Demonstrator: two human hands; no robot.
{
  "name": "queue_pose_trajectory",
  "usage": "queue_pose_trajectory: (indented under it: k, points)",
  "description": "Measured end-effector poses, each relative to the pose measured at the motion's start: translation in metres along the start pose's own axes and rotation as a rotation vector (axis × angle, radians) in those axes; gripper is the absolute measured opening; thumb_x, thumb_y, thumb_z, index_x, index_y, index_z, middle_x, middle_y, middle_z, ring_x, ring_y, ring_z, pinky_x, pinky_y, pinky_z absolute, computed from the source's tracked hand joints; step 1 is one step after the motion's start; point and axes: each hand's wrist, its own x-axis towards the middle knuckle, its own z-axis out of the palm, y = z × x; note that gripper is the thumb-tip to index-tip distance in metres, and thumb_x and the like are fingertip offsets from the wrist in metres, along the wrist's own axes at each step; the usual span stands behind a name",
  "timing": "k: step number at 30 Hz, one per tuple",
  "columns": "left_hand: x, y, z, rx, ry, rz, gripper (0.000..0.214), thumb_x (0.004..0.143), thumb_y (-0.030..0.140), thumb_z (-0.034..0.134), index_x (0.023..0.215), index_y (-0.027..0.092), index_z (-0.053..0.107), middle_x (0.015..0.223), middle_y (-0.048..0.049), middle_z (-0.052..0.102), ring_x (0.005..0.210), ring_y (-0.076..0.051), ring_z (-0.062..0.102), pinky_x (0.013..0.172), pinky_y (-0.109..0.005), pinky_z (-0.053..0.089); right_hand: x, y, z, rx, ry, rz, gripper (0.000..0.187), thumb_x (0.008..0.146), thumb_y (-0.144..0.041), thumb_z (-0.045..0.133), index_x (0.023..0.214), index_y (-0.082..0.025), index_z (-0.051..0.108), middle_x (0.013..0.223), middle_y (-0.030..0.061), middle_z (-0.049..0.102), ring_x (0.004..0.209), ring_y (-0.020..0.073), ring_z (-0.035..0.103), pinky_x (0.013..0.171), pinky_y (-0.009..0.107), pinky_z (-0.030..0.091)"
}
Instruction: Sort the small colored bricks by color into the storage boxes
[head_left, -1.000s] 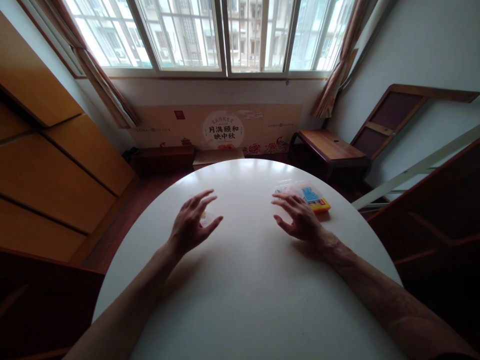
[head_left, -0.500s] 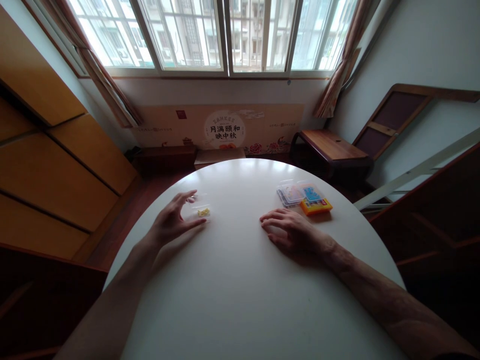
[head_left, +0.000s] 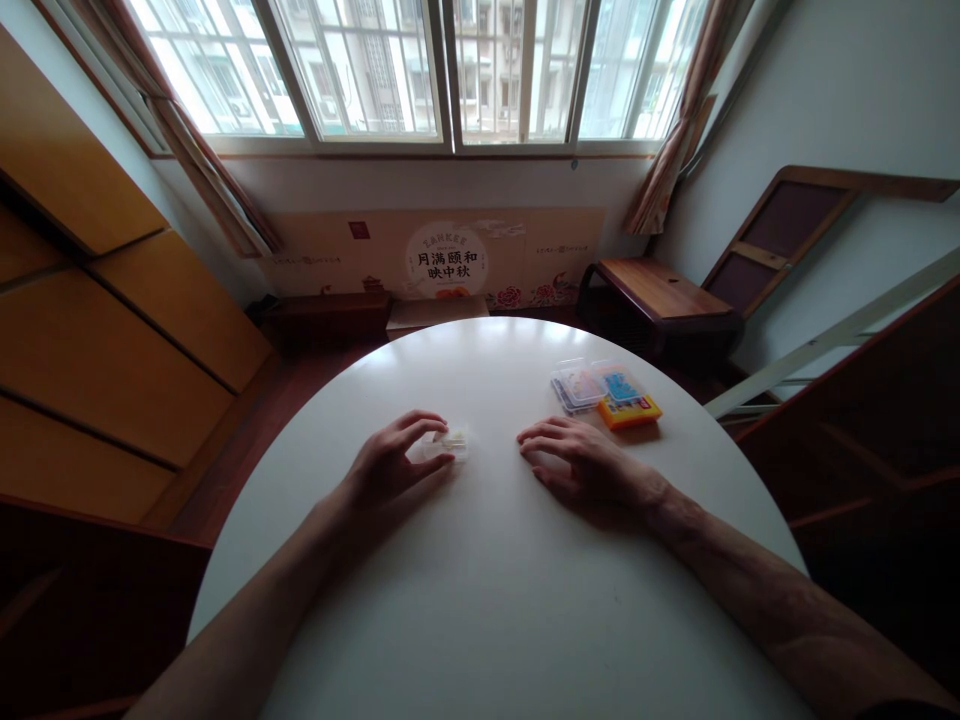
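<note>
My left hand (head_left: 394, 458) grips a small clear plastic box (head_left: 456, 449) between its thumb and fingers, over the left-middle of the white round table (head_left: 480, 580). Pale yellowish bits show faintly inside the box, which is blurred by motion. My right hand (head_left: 581, 458) rests palm down on the table to the right of the box, holding nothing, its fingers loosely bent and a little apart. Just beyond it lie a clear box with pinkish contents (head_left: 581, 382), a clear box with blue pieces (head_left: 622, 386) and a yellow-orange box (head_left: 631, 412) under the blue one.
The table's curved far edge faces a window (head_left: 375, 80) and a printed cardboard panel (head_left: 450, 255). A wooden stool-like piece (head_left: 667, 290) stands beyond the table on the right. Wooden cabinets (head_left: 112, 370) line the left side.
My left hand has closed on the clear box with yellow bits and moved it right and slightly nearer. My right hand and the boxes beside it have stayed in place.
</note>
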Motion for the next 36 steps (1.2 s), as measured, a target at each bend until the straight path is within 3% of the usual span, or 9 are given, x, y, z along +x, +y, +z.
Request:
queue_pose_trajectory:
  k: [6,11,17,24,32,36]
  points:
    - [0.005,0.017,0.002,-0.049,-0.086,0.04,0.025,0.105,0.046,0.071,0.121,0.027,0.074,0.136,-0.009,0.075,0.11,-0.022,0.079,0.095,-0.034,0.065,0.0,0.0,0.0,0.006,-0.012,0.004,0.025,0.102,-0.025,0.068,0.125,-0.028,0.073,0.137,0.0056,0.077,0.12,0.0258,0.073,0.106,0.045,0.062]
    - [0.004,0.013,-0.001,-0.07,-0.121,0.048,0.023,0.105,0.044,0.072,0.121,0.028,0.077,0.143,-0.0094,0.075,0.121,-0.025,0.078,0.103,-0.039,0.064,-0.001,0.003,0.001,-0.001,-0.014,0.005,0.024,0.101,-0.025,0.069,0.125,-0.028,0.073,0.137,0.0049,0.077,0.121,0.0255,0.072,0.106,0.044,0.063]
    - [0.001,0.01,0.003,-0.152,-0.104,0.028,0.025,0.105,0.044,0.073,0.123,0.028,0.079,0.14,-0.0108,0.077,0.118,-0.025,0.08,0.103,-0.038,0.065,-0.001,0.001,0.0,0.004,0.007,-0.009,0.026,0.102,-0.024,0.068,0.126,-0.027,0.073,0.136,0.0066,0.077,0.12,0.0258,0.072,0.106,0.045,0.062]
    - [0.007,0.03,0.006,-0.19,-0.178,0.086,0.026,0.105,0.04,0.074,0.129,0.03,0.078,0.147,-0.0108,0.073,0.125,-0.025,0.077,0.108,-0.039,0.064,-0.002,0.002,0.0,-0.019,-0.006,-0.001,0.028,0.102,-0.028,0.07,0.13,-0.028,0.072,0.137,0.0075,0.077,0.122,0.0278,0.072,0.106,0.047,0.062]
    - [0.008,0.037,0.024,-0.231,-0.185,0.12,0.032,0.108,0.033,0.069,0.139,0.032,0.077,0.149,-0.0114,0.071,0.123,-0.026,0.078,0.106,-0.04,0.067,0.001,-0.002,0.012,0.031,-0.009,0.054,0.074,0.094,-0.056,0.085,0.153,-0.023,0.055,0.147,0.0167,0.07,0.13,0.0343,0.07,0.111,0.053,0.06]
    - [0.008,0.039,0.026,-0.254,-0.246,0.167,0.044,0.11,0.029,0.066,0.153,0.038,0.067,0.157,-0.0083,0.065,0.132,-0.024,0.074,0.112,-0.038,0.065,0.005,-0.004,0.019,0.056,0.002,0.037,0.057,0.1,-0.047,0.081,0.148,-0.025,0.059,0.144,0.013,0.072,0.129,0.0305,0.072,0.112,0.05,0.059]
